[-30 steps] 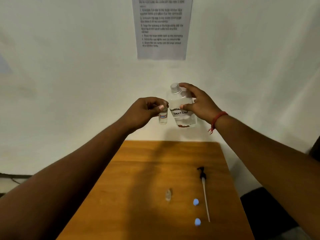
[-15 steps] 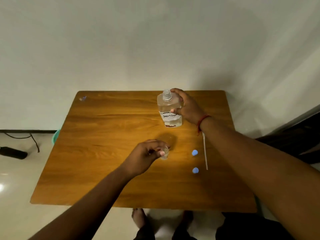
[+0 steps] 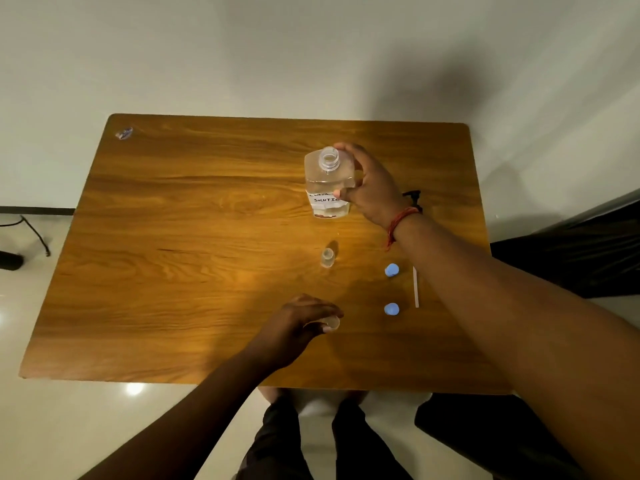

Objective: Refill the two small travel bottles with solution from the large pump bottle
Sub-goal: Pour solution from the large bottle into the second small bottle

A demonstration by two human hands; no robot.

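Large clear uncapped pump bottle (image 3: 328,183), upright toward worktop (image 3: 194,244) far edge, gripped in right hand (image 3: 369,188). Small clear travel bottle (image 3: 332,323), near front edge, pinched in left hand (image 3: 296,329). Second small clear travel bottle (image 3: 327,257), open, mid-worktop. Risk: open necks, knock spills solution.

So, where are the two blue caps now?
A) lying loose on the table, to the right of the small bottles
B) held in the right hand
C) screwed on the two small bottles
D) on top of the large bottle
A: both blue caps lie loose on the table, and the free-standing small bottle is open at the top.
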